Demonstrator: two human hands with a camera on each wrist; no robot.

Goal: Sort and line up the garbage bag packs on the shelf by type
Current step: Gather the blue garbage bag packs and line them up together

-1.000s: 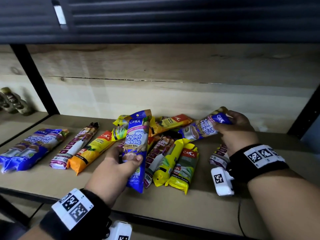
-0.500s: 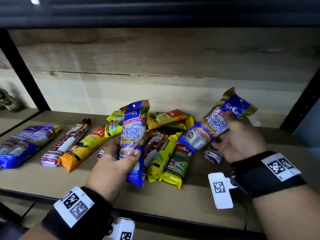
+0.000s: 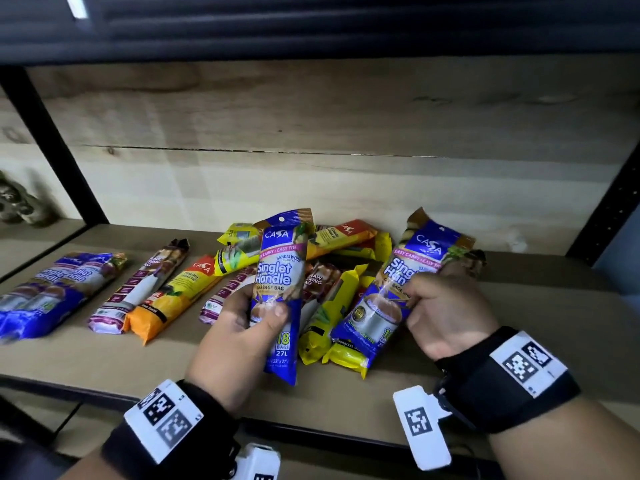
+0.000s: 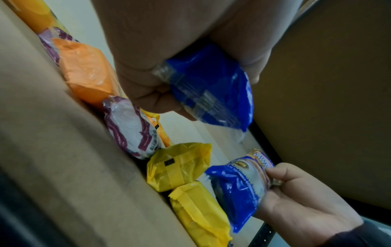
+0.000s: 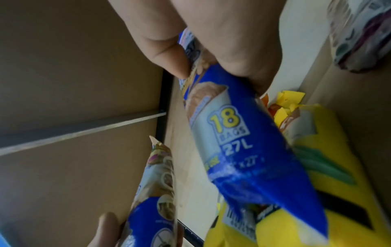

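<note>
My left hand [image 3: 254, 315] grips a blue Singlet Handle pack [image 3: 281, 285] upright above the shelf [image 3: 104, 362]; the left wrist view shows its blue bottom end [image 4: 211, 88] in my fingers. My right hand [image 3: 440, 306] grips a second blue Singlet Handle pack [image 3: 398, 289], tilted, its lower end over the pile; the right wrist view shows this pack [image 5: 243, 142] close up. Between my hands lies a mixed pile of yellow packs [image 3: 332, 317], purple packs [image 3: 225, 296] and orange packs [image 3: 339, 235]. At the left lie two blue packs [image 3: 52, 292], a purple pack [image 3: 142, 285] and an orange pack [image 3: 180, 299].
A wooden back wall [image 3: 311, 150] closes the shelf behind the pile. Black uprights stand at the left [image 3: 52, 143] and right [image 3: 609, 209]. Dark bottles [image 3: 17, 206] sit in the neighbouring bay at far left. The shelf's black front rail [image 3: 329, 434] runs under my wrists.
My right hand has lifted its blue pack off the pile and swung it from lying flat to nearly upright, nearer me. My left hand keeps its blue pack raised.
</note>
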